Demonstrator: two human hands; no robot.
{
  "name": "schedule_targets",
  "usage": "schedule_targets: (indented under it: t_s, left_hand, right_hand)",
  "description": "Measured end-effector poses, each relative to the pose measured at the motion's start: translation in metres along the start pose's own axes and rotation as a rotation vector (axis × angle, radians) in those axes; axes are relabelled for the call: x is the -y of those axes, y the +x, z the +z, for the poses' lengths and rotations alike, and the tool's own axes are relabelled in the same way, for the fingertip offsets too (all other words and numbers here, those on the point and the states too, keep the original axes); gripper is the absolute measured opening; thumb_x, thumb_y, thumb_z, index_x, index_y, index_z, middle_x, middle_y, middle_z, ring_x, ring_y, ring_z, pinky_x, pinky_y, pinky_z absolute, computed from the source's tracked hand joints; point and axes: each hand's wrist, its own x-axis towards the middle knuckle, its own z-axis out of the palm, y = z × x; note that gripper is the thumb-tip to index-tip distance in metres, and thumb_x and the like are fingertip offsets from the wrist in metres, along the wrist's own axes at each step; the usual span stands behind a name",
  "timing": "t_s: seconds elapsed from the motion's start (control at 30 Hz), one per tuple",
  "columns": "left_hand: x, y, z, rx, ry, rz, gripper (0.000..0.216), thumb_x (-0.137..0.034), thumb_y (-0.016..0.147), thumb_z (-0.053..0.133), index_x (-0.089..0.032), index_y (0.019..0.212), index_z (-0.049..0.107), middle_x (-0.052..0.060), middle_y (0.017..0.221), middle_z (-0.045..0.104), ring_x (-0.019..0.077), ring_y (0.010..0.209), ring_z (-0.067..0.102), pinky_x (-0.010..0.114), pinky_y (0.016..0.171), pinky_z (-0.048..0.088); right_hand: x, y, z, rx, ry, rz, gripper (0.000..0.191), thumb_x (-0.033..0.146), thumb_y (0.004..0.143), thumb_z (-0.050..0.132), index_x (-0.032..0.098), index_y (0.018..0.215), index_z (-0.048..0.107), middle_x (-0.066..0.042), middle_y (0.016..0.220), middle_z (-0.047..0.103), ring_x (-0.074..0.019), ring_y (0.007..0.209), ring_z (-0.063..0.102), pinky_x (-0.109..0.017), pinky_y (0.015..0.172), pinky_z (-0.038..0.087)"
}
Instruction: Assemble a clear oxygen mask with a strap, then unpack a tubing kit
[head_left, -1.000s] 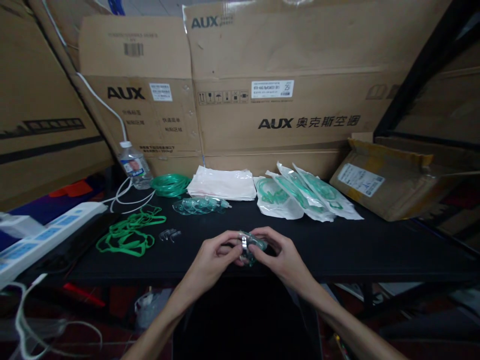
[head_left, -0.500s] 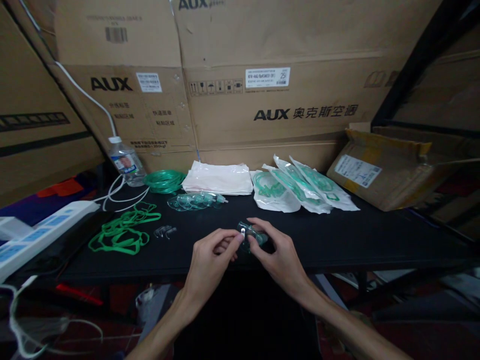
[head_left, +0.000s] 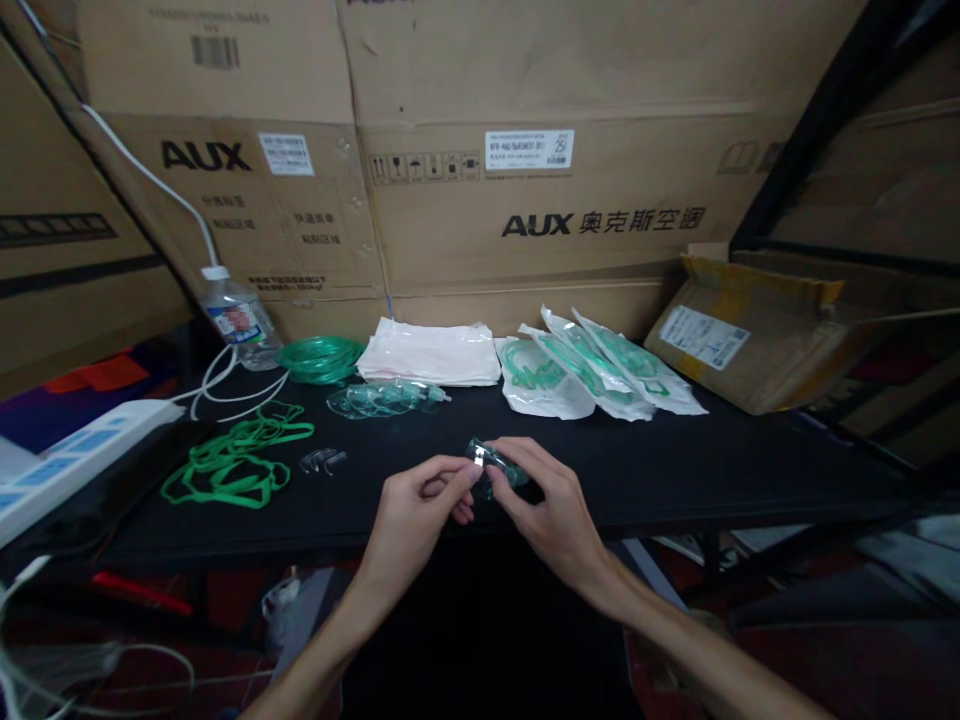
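Observation:
A clear green-tinted plastic mask [head_left: 495,468] with a small metal clip is held over the near edge of the black table [head_left: 675,470]. My right hand [head_left: 544,510] is wrapped round it from the right. My left hand [head_left: 420,510] pinches its left side at the metal clip with thumb and forefinger. Further back on the table lie several more clear masks [head_left: 382,397], a heap of green elastic straps [head_left: 225,465] and two small clear clips [head_left: 321,460].
A coil of green tubing [head_left: 322,358], a stack of empty white pouches [head_left: 431,353] and sealed pouches with green parts [head_left: 592,375] lie at the back. A water bottle [head_left: 232,318], a power strip [head_left: 67,455] and white cables sit left. Cardboard boxes [head_left: 555,190] wall the table.
Both hands with the mask have risen slightly and shifted a little forward over the table edge. My left fingers have moved from cupping the mask to pinching its clip side.

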Motion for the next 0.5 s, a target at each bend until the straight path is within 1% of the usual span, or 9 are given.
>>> schedule_targets:
  t_s: [0.13,0.33,0.5]
  left_hand:
    - [0.0001,-0.0007,0.0016,0.013,-0.014,0.013,0.027,-0.04,0.079,0.077,-0.014,0.087,0.077,-0.001,0.06,0.067,0.0113,0.051,0.063,0.02,0.051,0.052]
    - [-0.0023,-0.002,0.006,-0.014,-0.028,0.029,0.026,-0.039,0.079,0.076,-0.014,0.086,0.077,-0.001,0.06,0.067,0.0123,0.052,0.063,0.022,0.051,0.054]
    - [0.0001,0.0001,0.0055,-0.013,-0.038,0.027,0.024,-0.037,0.079,0.075,-0.014,0.086,0.078,-0.001,0.058,0.066,0.0118,0.052,0.063,0.021,0.052,0.054]
  right_hand:
    - [0.0007,-0.0006,0.0012,0.001,-0.011,0.01,0.021,0.01,0.092,0.06,0.019,0.107,0.073,-0.007,0.104,0.075,-0.0198,0.097,0.07,-0.032,0.089,0.054]
    - [0.0018,-0.0029,0.0016,0.018,-0.022,0.047,0.022,0.011,0.093,0.058,0.022,0.104,0.074,-0.007,0.103,0.076,-0.021,0.095,0.071,-0.036,0.088,0.054]
    - [0.0,-0.0055,0.0029,0.025,-0.066,-0.01,0.025,0.01,0.093,0.056,0.021,0.106,0.074,-0.008,0.102,0.076,-0.0211,0.094,0.071,-0.036,0.086,0.054]
